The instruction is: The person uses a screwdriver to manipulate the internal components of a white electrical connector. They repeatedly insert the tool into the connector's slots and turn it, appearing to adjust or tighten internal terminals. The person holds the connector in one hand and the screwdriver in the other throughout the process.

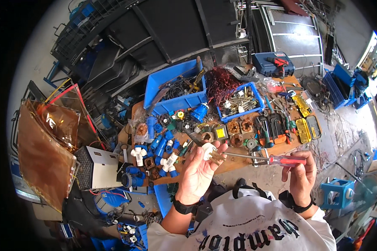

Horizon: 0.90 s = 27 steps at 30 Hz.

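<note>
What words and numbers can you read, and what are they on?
White shirt: big black letters, with a smaller line above; I won't copy those out.
White pipe fitting: dark label, too small to read.
White panel on the left: tiny dark marks, too small to read.
Screwdriver in the right hand: no writing I can make out.

**Left hand (pixel 198 171) and right hand (pixel 302 173) both gripping**

The left forearm (pixel 176 219) is slanting up from six o'clock, its palm (pixel 195 179) facing upward, thumb (pixel 193 161) and fingers (pixel 221 149) pinching and pointing toward one o'clock. The right forearm (pixel 308 212) is standing at four o'clock, its hand pointing toward twelve, the fingers curling closed.
</note>
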Each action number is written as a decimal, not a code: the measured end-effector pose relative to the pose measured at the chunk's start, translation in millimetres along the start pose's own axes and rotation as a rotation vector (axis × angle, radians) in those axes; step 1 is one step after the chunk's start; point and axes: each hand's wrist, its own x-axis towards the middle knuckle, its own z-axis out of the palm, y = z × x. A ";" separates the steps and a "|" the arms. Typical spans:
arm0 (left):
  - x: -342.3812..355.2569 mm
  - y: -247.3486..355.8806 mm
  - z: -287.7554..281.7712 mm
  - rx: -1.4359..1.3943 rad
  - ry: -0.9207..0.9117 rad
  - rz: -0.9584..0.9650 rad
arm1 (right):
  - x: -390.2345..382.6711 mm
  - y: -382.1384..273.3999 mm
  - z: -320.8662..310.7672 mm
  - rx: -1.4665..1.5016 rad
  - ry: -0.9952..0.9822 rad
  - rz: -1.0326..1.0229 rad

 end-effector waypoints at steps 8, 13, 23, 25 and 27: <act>5.8 -4.3 13.6 0.074 0.012 0.031 | -0.6 7.4 3.1 -0.010 0.033 0.029; 9.7 -10.1 17.2 0.089 -0.004 0.028 | -2.7 7.5 0.6 0.008 0.071 0.024; 7.9 -18.5 24.0 0.099 0.009 0.051 | -9.5 4.8 -5.9 0.049 0.096 -0.005; 7.6 -20.4 25.0 0.100 0.029 0.061 | -10.7 4.0 -7.0 0.054 0.098 -0.008; 8.2 -22.5 24.9 0.102 0.023 0.057 | -10.6 2.9 -8.2 0.051 0.095 -0.012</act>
